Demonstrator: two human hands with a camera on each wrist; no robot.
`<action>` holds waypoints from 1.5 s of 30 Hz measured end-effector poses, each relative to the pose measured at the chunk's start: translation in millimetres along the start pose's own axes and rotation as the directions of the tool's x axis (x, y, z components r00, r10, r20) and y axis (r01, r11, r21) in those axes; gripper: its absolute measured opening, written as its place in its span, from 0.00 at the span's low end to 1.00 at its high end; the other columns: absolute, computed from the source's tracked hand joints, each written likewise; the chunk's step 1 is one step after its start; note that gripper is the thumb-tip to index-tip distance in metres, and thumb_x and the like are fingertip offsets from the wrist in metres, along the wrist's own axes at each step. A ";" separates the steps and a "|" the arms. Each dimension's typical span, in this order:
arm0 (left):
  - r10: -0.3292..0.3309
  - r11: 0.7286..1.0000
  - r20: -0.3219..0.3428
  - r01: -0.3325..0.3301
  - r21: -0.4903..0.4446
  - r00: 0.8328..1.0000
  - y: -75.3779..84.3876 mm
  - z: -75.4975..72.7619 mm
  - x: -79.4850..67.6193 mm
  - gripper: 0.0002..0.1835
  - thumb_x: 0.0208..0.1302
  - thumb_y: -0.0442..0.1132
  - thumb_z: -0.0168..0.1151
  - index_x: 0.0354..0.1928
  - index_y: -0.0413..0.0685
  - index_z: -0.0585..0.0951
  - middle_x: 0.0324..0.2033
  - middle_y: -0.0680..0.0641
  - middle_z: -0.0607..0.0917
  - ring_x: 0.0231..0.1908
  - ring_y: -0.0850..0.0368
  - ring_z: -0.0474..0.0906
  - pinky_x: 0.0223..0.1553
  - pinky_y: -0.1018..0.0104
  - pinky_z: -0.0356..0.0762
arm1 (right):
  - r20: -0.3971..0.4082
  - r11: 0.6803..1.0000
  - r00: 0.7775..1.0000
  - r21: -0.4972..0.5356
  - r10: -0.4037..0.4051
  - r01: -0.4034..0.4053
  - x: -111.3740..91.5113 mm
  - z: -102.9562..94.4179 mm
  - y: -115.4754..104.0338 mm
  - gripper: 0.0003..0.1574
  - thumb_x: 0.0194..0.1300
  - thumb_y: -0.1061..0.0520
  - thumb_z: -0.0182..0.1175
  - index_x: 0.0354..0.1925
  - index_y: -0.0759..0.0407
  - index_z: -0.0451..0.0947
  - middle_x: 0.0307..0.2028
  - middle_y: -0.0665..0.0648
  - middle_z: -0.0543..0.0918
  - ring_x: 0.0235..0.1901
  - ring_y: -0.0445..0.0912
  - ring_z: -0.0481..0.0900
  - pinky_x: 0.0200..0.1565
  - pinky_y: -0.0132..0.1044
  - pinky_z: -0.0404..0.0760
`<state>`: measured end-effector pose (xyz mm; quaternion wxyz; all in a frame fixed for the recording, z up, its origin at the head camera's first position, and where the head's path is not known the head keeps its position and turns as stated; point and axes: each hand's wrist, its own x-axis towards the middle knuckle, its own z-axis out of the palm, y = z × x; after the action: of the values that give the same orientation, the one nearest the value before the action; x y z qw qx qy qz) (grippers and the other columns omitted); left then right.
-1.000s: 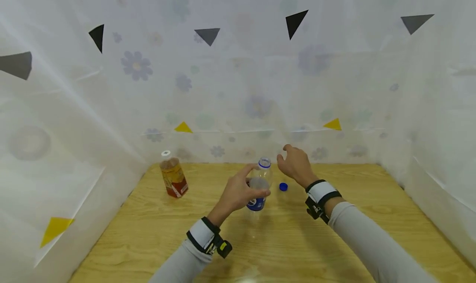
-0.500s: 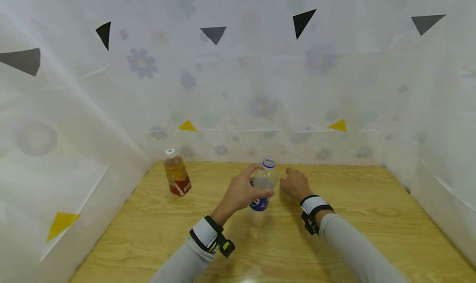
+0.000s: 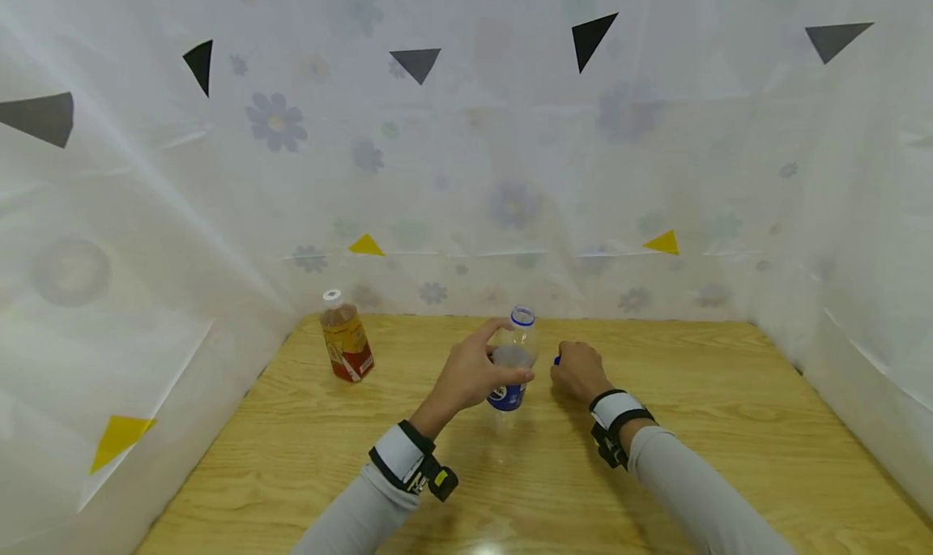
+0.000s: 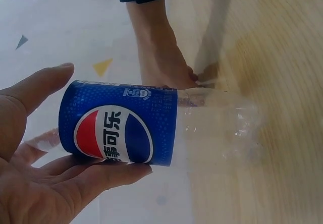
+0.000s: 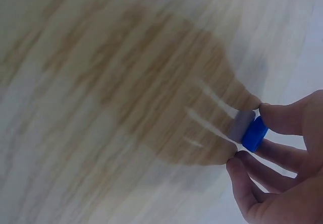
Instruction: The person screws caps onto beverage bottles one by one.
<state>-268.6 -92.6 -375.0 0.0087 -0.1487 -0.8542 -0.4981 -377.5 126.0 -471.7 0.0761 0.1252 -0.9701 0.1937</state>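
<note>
Holding the clear bottle (image 4: 166, 125) upright, the left hand (image 3: 470, 371) has thumb and fingers around it. Beside it, the right hand (image 3: 581, 373) curls its fingers about the blue cap (image 5: 255, 134), low at the desk (image 3: 532, 490); how tightly, I cannot tell. Uncapping looks done; putting the cap back looks undone. Left of both hands stands a capped drink bottle (image 3: 347, 346), untouched.

A clear, uncapped bottle (image 4: 156, 125) stands near a blue cap (image 5: 255, 134).
</note>
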 end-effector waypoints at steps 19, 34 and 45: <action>0.018 1.000 0.000 -0.018 0.024 1.000 3.3 4.1 -0.5 0.41 0.55 0.50 0.78 0.71 0.63 0.71 0.59 0.37 0.82 0.56 0.40 0.83 0.43 0.46 0.85 | -0.030 0.984 0.999 0.176 0.015 -0.010 -14.4 -19.1 -3.8 0.12 0.68 0.62 0.55 0.39 0.74 0.73 0.27 0.64 0.75 0.23 0.51 0.71 0.24 0.39 0.68; 0.006 1.000 -0.008 -0.005 0.026 1.000 3.1 5.6 -0.6 0.40 0.56 0.51 0.78 0.70 0.63 0.71 0.58 0.36 0.82 0.56 0.39 0.82 0.42 0.45 0.84 | -0.077 0.972 0.997 0.235 0.032 -0.013 -40.6 -30.5 10.7 0.15 0.67 0.60 0.61 0.46 0.72 0.77 0.36 0.67 0.84 0.31 0.52 0.82 0.30 0.43 0.82; 0.034 0.998 0.005 -0.035 0.051 0.999 5.1 8.0 -0.2 0.40 0.55 0.50 0.78 0.70 0.63 0.71 0.58 0.39 0.82 0.54 0.40 0.84 0.41 0.47 0.85 | 0.009 0.961 0.999 0.274 0.034 -0.035 -55.5 -40.3 -1.2 0.09 0.56 0.59 0.64 0.33 0.61 0.74 0.27 0.57 0.78 0.23 0.47 0.73 0.26 0.38 0.70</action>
<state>-266.0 -83.4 -374.7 0.0193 -0.1642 -0.8639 -0.4757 -320.1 152.7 -445.3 0.0523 0.1180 -0.9361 0.3271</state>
